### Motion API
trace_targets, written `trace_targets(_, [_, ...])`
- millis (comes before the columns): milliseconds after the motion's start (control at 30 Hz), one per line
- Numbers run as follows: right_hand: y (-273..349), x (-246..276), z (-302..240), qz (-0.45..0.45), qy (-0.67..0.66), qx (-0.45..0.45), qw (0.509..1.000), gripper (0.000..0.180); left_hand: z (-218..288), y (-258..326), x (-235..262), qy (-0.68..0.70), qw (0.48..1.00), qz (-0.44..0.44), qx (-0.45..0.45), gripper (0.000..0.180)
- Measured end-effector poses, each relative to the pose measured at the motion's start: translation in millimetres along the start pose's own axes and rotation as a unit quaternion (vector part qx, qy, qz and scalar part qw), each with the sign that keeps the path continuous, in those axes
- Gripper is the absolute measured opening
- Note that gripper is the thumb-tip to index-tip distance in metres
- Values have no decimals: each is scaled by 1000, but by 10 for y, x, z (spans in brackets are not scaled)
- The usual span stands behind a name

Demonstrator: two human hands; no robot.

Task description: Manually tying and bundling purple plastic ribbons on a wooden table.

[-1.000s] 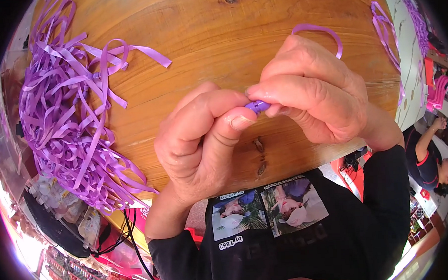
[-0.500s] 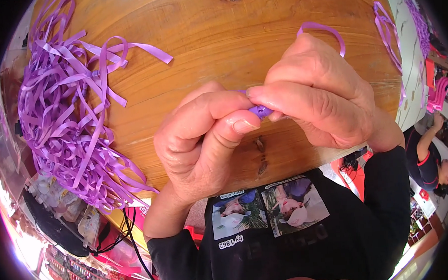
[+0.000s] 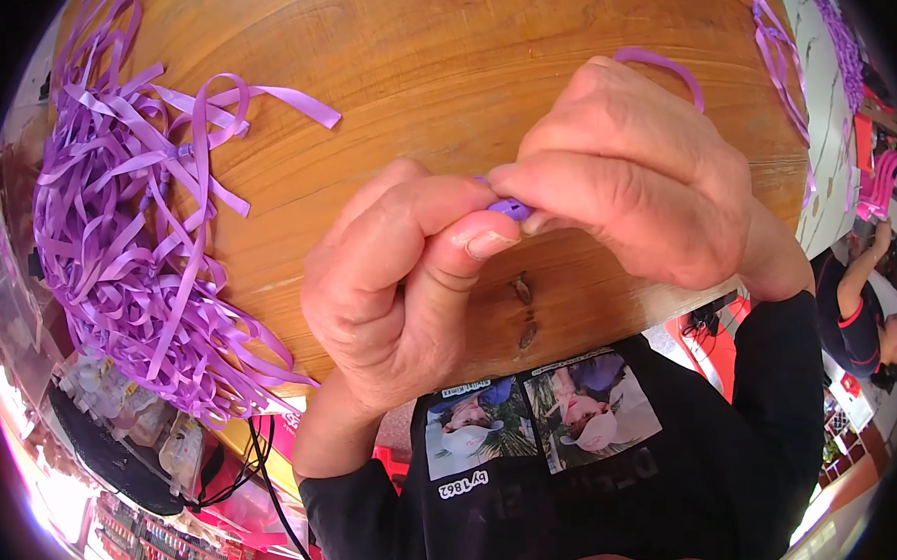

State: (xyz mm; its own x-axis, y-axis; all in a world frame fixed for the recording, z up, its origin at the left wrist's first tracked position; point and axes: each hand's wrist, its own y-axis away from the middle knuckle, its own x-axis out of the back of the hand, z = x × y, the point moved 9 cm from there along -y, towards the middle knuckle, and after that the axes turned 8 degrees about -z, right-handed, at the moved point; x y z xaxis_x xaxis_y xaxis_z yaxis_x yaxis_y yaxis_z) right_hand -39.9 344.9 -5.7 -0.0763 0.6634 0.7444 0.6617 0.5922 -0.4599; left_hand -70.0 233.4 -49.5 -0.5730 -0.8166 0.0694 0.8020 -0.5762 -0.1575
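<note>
Close above the near edge of the wooden bench (image 3: 378,43), the left hand (image 3: 399,282) and right hand (image 3: 635,192) meet fingertip to fingertip, both pinching a small purple ribbon piece (image 3: 512,209) between them. A loop of it arcs out behind the right hand. Farther left, a heap of purple ribbon strips (image 3: 136,234) lies on the bench.

Most of the purple strip (image 3: 510,208) is hidden between the left hand (image 3: 399,282) and the right hand (image 3: 630,187); only a short piece shows at the fingertips, so its length and shape cannot be told. The loop of ribbon (image 3: 664,65) passes behind the right hand. The heap of purple ribbons (image 3: 131,224) is cut off at the picture's left rim. Further ribbons (image 3: 779,50) at the right rim are bent and too small to count. A person (image 3: 865,307) at the right edge is partly cropped.
</note>
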Motion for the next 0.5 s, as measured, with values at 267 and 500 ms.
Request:
trace_targets(267, [-15, 28, 122, 27, -92, -86, 992, 35, -55, -16, 4, -18, 1000, -4, 1, 13])
trace_targets(500, [-6, 82, 66, 45, -68, -39, 996, 33, 190, -41, -118, -160, 977, -33, -133, 24])
